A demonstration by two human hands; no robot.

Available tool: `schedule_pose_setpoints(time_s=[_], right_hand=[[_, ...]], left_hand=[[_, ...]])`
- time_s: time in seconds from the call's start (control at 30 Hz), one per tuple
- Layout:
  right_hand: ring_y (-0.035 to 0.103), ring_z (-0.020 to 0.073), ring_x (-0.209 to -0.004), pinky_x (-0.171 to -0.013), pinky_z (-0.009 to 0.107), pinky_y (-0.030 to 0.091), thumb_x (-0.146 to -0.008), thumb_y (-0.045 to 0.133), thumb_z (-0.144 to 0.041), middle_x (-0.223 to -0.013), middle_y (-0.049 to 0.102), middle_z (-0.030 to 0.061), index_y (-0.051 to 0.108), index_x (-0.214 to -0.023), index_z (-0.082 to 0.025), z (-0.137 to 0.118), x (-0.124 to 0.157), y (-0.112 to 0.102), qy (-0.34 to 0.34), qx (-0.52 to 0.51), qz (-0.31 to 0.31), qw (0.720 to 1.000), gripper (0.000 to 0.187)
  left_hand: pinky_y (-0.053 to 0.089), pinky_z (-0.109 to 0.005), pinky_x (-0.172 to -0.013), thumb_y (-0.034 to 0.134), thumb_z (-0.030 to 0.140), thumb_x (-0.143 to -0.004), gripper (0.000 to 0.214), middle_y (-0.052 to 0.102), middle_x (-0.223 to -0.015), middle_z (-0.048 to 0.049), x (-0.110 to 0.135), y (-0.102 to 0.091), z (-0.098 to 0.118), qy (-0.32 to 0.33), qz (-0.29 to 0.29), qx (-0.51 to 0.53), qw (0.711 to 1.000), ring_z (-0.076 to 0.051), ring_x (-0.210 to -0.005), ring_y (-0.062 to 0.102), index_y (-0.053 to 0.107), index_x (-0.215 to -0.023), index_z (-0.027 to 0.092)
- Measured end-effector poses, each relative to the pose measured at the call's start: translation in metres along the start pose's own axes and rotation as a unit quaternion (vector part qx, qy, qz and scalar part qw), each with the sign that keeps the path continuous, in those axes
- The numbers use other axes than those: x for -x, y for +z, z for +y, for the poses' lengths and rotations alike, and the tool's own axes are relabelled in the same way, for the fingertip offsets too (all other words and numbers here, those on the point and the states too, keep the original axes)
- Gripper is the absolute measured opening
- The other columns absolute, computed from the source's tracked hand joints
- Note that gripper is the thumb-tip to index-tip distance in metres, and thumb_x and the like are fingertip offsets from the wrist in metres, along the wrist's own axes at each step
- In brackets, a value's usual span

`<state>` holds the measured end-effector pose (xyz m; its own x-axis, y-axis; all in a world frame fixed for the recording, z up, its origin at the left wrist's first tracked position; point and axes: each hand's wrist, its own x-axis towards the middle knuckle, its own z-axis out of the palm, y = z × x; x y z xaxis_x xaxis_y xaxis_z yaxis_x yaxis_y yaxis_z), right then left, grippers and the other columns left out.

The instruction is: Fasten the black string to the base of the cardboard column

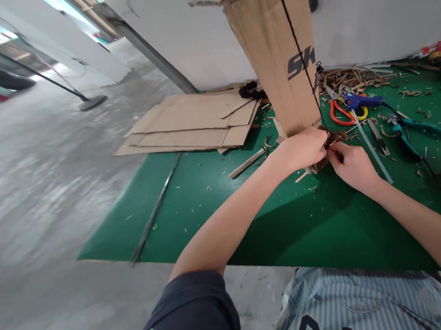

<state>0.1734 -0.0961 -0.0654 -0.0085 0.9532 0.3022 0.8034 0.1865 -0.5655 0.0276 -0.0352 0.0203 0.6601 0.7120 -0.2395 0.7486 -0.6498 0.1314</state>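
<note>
A tall cardboard piece (277, 57) stands upright on the green mat (208, 205). A black string (298, 50) runs down its face to its base. My left hand (303, 147) is closed in a pinch at the lower corner of the cardboard, where the string ends. My right hand (351, 164) is closed too, its fingers pinching at the same spot, touching the left hand's fingertips. What lies between the fingers looks like the string's end, but it is mostly hidden.
Flat cardboard sheets (191, 122) lie at the mat's far left. Orange-handled scissors (342, 112), a blue glue gun (362, 100), green pliers (416, 128), a metal ruler (371, 146) and cardboard scraps (353, 77) lie right of the cardboard. A metal rod (156, 211) lies on the left.
</note>
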Motion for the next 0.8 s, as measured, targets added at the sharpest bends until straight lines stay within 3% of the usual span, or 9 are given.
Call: schedule_pose_setpoints(time_s=[0.13,0.27,0.6,0.8], right_hand=[[0.055,0.0169,-0.058,-0.059,0.03,0.038,-0.091,0.049,-0.033,-0.066,0.063,0.0031,0.064,-0.08,-0.021,0.0,-0.001,0.0,0.001,-0.033,0.017,0.999,0.022],[0.055,0.0156,-0.057,-0.058,0.028,0.038,-0.086,0.057,-0.035,-0.065,0.062,0.001,0.064,-0.085,-0.021,0.001,-0.001,0.001,0.002,-0.061,0.039,0.997,0.016],[0.065,0.0202,-0.069,-0.061,0.03,0.041,-0.09,0.054,-0.033,-0.076,0.072,0.0063,0.069,-0.091,-0.02,0.003,0.0,0.003,-0.027,-0.003,0.091,0.995,0.021],[0.052,0.0143,-0.056,-0.059,0.029,0.041,-0.083,0.055,-0.025,-0.06,0.058,-0.0011,0.063,-0.08,-0.021,-0.001,0.001,0.002,-0.053,-0.045,0.09,0.994,0.009]], left_hand=[[0.05,-0.031,-0.082,0.048,0.023,-0.09,0.025,0.068,-0.107,-0.0121,0.001,-0.001,-0.002,-0.026,0.012,0.05,0.998,-0.023,-0.098,0.065,0.066,-0.104,0.014],[0.049,-0.03,-0.079,0.05,0.025,-0.087,0.025,0.07,-0.106,-0.009,-0.001,0.001,-0.007,-0.025,0.0,0.092,0.995,-0.021,-0.094,0.064,0.066,-0.103,0.016],[0.047,-0.028,-0.076,0.045,0.027,-0.093,0.028,0.073,-0.093,-0.0056,-0.004,-0.001,-0.013,-0.006,-0.018,0.137,0.99,-0.018,-0.084,0.064,0.071,-0.093,0.018],[0.047,-0.03,-0.082,0.045,0.023,-0.094,0.027,0.072,-0.107,-0.0089,-0.006,0.004,-0.012,-0.023,0.01,0.119,0.993,-0.02,-0.097,0.065,0.069,-0.105,0.016]])
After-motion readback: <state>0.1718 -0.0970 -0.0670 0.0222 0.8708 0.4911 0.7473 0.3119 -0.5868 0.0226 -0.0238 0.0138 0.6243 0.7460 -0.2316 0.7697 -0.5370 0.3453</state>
